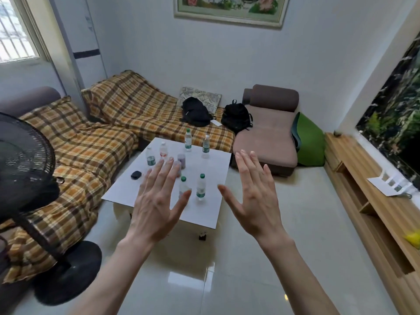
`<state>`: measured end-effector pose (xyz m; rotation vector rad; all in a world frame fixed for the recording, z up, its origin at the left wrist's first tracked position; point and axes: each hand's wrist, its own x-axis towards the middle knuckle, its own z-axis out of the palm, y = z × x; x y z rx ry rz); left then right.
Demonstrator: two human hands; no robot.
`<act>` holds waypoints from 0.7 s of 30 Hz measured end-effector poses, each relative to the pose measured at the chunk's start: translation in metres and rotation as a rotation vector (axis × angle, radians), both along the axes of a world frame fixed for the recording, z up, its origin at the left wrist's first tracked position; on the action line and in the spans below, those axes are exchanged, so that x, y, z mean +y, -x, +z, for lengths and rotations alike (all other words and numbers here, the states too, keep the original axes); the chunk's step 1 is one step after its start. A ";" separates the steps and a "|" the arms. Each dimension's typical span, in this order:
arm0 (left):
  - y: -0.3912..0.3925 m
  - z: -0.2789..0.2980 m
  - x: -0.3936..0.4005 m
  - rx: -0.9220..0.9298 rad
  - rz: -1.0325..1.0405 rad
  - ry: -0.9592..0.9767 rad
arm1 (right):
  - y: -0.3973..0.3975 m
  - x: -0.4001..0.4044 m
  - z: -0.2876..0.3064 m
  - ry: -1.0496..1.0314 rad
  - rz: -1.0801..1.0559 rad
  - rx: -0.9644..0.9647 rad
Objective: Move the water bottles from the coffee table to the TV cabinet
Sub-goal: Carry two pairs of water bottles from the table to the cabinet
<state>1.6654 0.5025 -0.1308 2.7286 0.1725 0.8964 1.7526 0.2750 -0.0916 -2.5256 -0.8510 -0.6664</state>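
Note:
Several clear water bottles stand on the white coffee table (204, 210): one with a green cap (201, 187) near the front, another (183, 185) partly behind my left hand, two at the back (188, 140) (206, 144), one at the left (150, 157), and a red-labelled one (163, 150). The wooden TV cabinet (372, 201) runs along the right wall. My left hand (156, 201) and my right hand (254, 196) are raised in front of me, fingers spread, holding nothing, above the table's near edge.
A plaid-covered sofa (91, 142) wraps the table's left and far sides, with two black backpacks (196, 111) (236, 117). A black standing fan (29, 178) is close at left. A small dark case (136, 175) and purple-filled containers (181, 159) sit on the table. A paper (391, 185) lies on the cabinet.

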 end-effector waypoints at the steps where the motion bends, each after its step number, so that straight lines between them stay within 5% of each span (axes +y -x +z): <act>1: -0.015 -0.005 0.010 0.013 -0.005 0.003 | -0.013 0.011 -0.004 0.000 -0.005 0.018; 21: -0.220 -0.091 0.125 0.138 0.015 0.077 | -0.223 0.122 -0.076 0.058 -0.041 0.171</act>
